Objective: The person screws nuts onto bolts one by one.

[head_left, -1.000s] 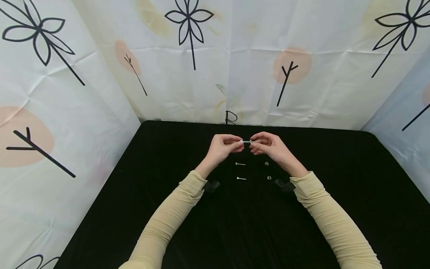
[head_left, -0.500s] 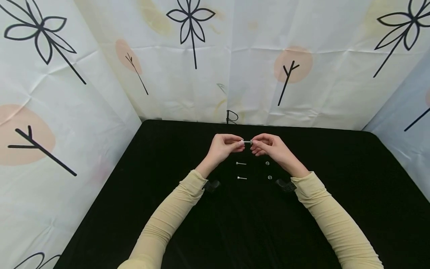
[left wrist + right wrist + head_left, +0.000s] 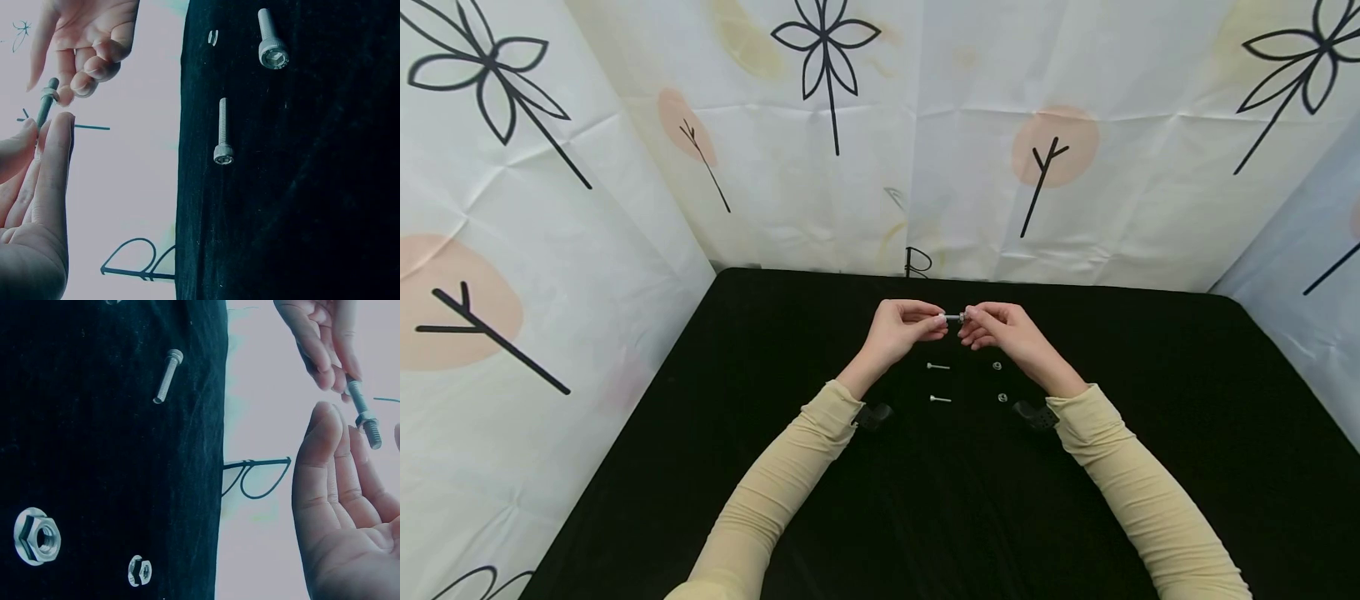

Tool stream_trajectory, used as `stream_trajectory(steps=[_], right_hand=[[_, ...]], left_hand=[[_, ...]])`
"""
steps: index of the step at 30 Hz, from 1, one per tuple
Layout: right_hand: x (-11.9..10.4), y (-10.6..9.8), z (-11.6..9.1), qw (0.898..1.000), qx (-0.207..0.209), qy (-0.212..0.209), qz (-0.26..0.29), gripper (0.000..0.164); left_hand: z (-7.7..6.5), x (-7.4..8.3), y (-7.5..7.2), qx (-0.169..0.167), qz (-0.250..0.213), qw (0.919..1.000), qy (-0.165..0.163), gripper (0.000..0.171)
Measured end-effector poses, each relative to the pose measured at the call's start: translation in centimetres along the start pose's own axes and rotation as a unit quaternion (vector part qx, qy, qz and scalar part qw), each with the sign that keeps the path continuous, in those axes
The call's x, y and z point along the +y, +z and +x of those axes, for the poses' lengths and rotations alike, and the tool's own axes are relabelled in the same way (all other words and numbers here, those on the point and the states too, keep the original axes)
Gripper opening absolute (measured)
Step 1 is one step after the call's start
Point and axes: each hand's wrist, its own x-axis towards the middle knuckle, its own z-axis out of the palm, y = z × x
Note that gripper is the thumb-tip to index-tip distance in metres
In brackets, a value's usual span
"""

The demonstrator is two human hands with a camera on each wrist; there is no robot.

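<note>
My left hand pinches a socket head bolt near its head, which the fingers hide. A flange nut sits on the bolt's threaded shank, with the threaded tip sticking out beyond it. At that tip, my right hand has its thumb and fingers parted, fingertips right beside the nut and not gripping it. Below the hands lie two more socket head bolts, a farther bolt and a nearer bolt. To their right are a farther flange nut and a nearer flange nut.
A black cloth covers the table. Behind it hangs a white patterned curtain, which also runs along both sides. Dark wrist cameras sit at both cuffs, the left camera and the right camera.
The right hand's fingers have shifted slightly to the right along the bolt, and more of the nut now shows. The left hand stays in place with the bolt.
</note>
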Motion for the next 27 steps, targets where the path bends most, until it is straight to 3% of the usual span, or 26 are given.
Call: stream_trajectory(steps=[7,15,23,27], right_hand=[[0.30,-0.27,0.03,0.999,-0.012,-0.042,0.006,0.035],[-0.04,0.08,0.11,1.000,0.000,0.006,-0.003,0.043],[0.08,-0.07,0.01,0.999,0.006,-0.043,0.006,0.032],[0.16,-0.09,0.11,0.999,0.011,-0.042,-0.013,0.031]], left_hand=[[-0.01,0.10,-0.07,-0.003,0.000,1.0000,0.001,0.021],[0.02,0.30,-0.17,0.001,-0.001,1.0000,-0.001,0.022],[0.00,0.34,-0.21,0.004,-0.005,1.0000,-0.005,0.018],[0.06,0.34,-0.21,0.001,-0.005,1.0000,-0.002,0.019]])
